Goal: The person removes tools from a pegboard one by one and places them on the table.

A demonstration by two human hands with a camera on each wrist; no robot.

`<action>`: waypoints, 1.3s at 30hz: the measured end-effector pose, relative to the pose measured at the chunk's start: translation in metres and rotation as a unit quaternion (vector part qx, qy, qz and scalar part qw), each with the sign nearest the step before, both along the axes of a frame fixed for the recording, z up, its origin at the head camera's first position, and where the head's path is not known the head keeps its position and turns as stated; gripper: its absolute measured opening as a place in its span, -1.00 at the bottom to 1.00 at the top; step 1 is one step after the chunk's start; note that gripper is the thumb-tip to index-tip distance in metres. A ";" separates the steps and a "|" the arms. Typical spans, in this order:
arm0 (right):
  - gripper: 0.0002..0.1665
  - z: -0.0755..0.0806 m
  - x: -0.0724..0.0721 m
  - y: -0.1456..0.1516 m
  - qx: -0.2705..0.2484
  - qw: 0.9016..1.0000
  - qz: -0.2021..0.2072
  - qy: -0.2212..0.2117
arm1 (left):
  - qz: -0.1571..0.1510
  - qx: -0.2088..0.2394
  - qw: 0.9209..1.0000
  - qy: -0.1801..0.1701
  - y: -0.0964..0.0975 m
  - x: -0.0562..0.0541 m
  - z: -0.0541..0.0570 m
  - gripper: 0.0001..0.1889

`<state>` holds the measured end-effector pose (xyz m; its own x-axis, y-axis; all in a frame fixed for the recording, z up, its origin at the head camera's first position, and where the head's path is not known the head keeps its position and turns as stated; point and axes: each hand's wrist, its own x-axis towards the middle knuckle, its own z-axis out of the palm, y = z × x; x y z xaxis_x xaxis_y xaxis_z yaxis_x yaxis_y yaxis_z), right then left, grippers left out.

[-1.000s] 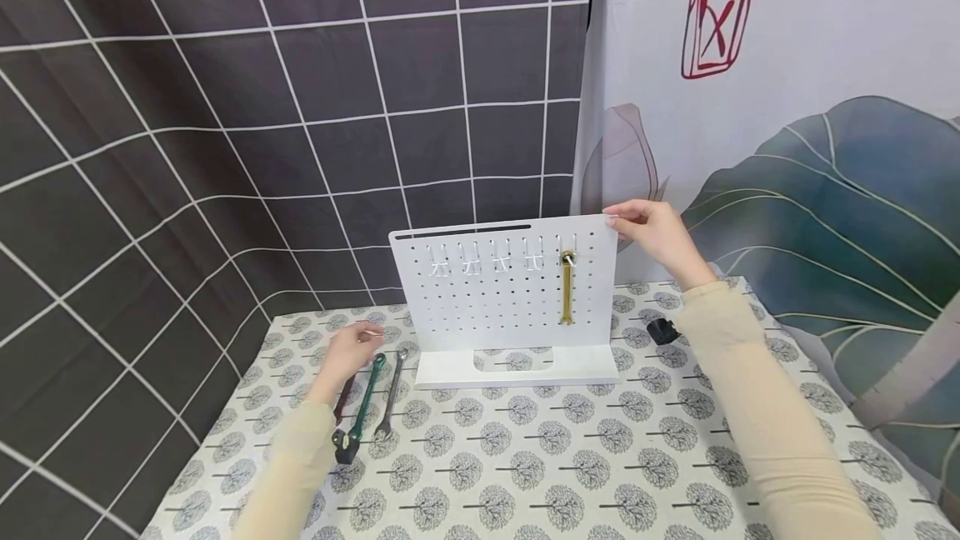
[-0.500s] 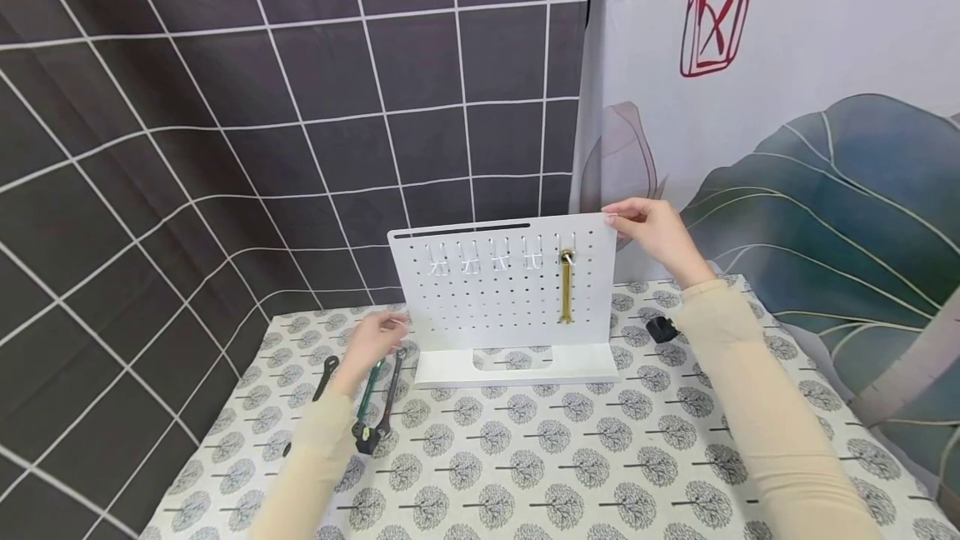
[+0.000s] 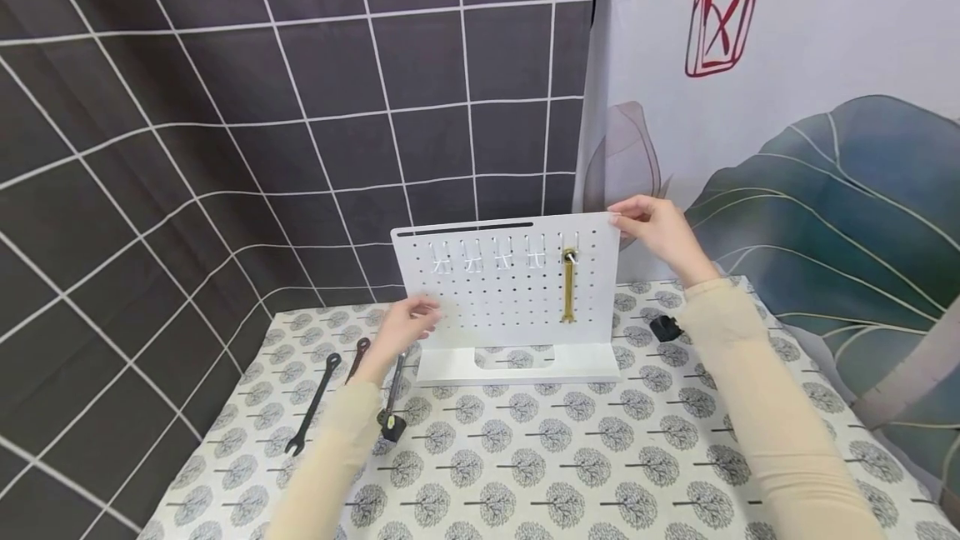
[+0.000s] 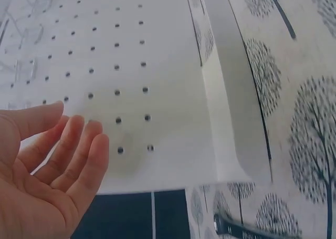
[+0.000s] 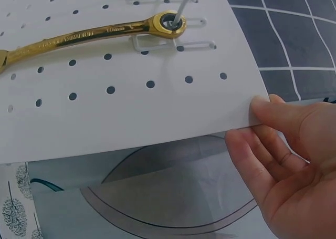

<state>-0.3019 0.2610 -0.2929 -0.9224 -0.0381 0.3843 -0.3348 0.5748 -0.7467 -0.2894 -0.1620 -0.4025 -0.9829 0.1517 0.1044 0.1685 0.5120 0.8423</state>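
A white pegboard [image 3: 517, 290] stands upright on its base, with several white wire hooks [image 3: 503, 254] along its upper part. From the rightmost hook hangs a gold combination wrench [image 3: 567, 290], ring end up; "10mm" shows on it in the right wrist view. My right hand [image 3: 660, 233] pinches the board's top right corner between thumb and fingers. My left hand [image 3: 407, 325] is in front of the board's lower left side, fingers loosely bent, holding nothing. Near my left forearm lie a black wrench [image 3: 313, 402], a dark red wrench [image 3: 358, 357] and a silver wrench [image 3: 395, 383], partly covered.
The table has a tree-patterned cloth [image 3: 525, 469]. Behind it hangs a dark grid curtain [image 3: 337, 157], with a white printed curtain [image 3: 810, 215] at the right. A small black device sits by each wrist, at the left [image 3: 391, 425] and right [image 3: 664, 328].
My left hand has moved right and up from above the wrenches to the board's left side. The black wrench has come into view; the green one is now hidden. My right hand stays on the corner.
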 end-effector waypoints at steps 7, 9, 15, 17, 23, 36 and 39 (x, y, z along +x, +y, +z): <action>-0.60 0.001 -0.004 -0.003 0.014 1.000 -0.002 -0.017 | -0.048 0.052 0.997 0.013 0.030 0.001 0.004 -0.70; -0.60 0.001 -0.004 -0.003 0.016 1.000 -0.003 -0.020 | -0.058 0.070 0.996 0.011 0.039 0.000 0.005 -0.71; -0.62 0.002 -0.005 -0.004 0.017 0.999 -0.003 -0.027 | -0.091 0.090 0.992 0.014 0.063 -0.005 0.009 -0.72; -0.61 0.002 -0.005 -0.003 0.017 0.999 -0.002 -0.031 | -0.100 0.089 0.991 0.019 0.071 -0.006 0.010 -0.72; -0.60 0.005 -0.004 0.000 0.021 0.999 -0.003 -0.046 | -0.115 0.101 0.988 0.034 0.094 -0.010 0.013 -0.72; -0.57 0.008 -0.002 0.002 0.018 0.998 -0.003 -0.053 | -0.119 0.130 0.984 0.035 0.137 -0.012 0.015 -0.65; -0.57 0.007 -0.003 0.001 0.019 0.999 -0.002 -0.049 | -0.117 0.129 0.984 0.028 0.145 -0.014 0.015 -0.63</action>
